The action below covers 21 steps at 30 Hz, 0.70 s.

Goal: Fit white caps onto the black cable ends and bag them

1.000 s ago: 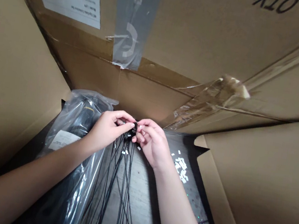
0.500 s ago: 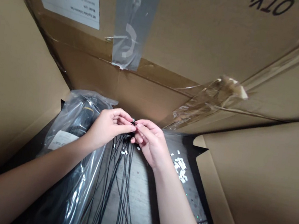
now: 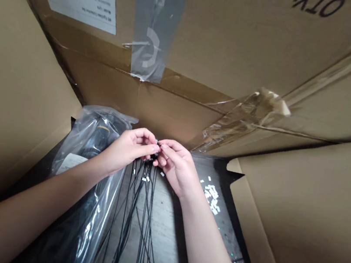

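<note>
My left hand (image 3: 129,150) and my right hand (image 3: 177,164) meet fingertip to fingertip above the far ends of a spread of thin black cables (image 3: 129,217). Both are closed in a pinch. A dark cable end shows between the fingertips, seemingly in my left hand's grip. At my right thumb and forefinger a tiny white piece (image 3: 162,145) is partly visible; its exact shape is hidden. Small white tags or connectors (image 3: 145,179) sit among the cables just below the hands.
Left of the cables lies a clear plastic bag (image 3: 96,220) filled with black cables. A pile of small white pieces (image 3: 212,198) is on the dark table (image 3: 164,235) at right. A large taped cardboard box (image 3: 225,38) stands behind, with cardboard panels (image 3: 309,204) at both sides.
My hands stay together in almost the same place. The left fingers have shifted slightly, with the thumb a little higher.
</note>
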Motion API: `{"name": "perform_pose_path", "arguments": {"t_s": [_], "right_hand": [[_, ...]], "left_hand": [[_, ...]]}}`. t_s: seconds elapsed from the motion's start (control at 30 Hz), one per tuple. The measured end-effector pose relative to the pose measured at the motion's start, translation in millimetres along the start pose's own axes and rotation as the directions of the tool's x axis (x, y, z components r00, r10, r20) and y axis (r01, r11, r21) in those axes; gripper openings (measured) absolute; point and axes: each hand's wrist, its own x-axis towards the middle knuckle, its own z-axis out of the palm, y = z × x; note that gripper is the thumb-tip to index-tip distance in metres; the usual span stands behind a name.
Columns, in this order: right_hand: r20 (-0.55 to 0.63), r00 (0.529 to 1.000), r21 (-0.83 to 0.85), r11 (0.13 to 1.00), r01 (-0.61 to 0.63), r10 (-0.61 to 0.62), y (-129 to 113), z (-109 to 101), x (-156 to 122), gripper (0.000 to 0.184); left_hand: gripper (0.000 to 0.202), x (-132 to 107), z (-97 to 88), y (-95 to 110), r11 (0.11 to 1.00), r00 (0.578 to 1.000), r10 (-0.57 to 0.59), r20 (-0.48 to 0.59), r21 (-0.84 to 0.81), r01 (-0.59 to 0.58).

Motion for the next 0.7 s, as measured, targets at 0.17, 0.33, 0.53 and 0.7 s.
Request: {"name": "perform_pose_path", "arguments": {"t_s": [0.17, 0.33, 0.53, 0.7], "right_hand": [[0.008, 1.000, 0.007, 1.000, -0.002, 0.002, -0.2, -2.1, 0.2, 0.021], [0.002, 1.000, 0.018, 1.000, 0.002, -0.002, -0.8, -1.2, 0.2, 0.023], [0.001, 1.000, 0.032, 0.999, -0.003, 0.003, -1.5, -0.4, -0.2, 0.024], [0.000, 1.000, 0.032, 0.999, -0.019, 0.019, -2.9, -0.4, -1.0, 0.024]], "left_hand": [[0.023, -0.9, 1.2, 3.7, 0.997, 0.997, -0.072, 0.024, -0.033, 0.072], [0.020, -1.0, -0.2, 4.7, 0.991, 0.994, -0.104, 0.033, -0.078, 0.106], [0.014, 0.0, -2.5, 4.6, 0.985, 0.992, -0.118, 0.041, -0.123, 0.122], [0.009, 0.1, -5.6, 2.7, 0.963, 0.985, -0.156, 0.075, -0.210, 0.169]]}}
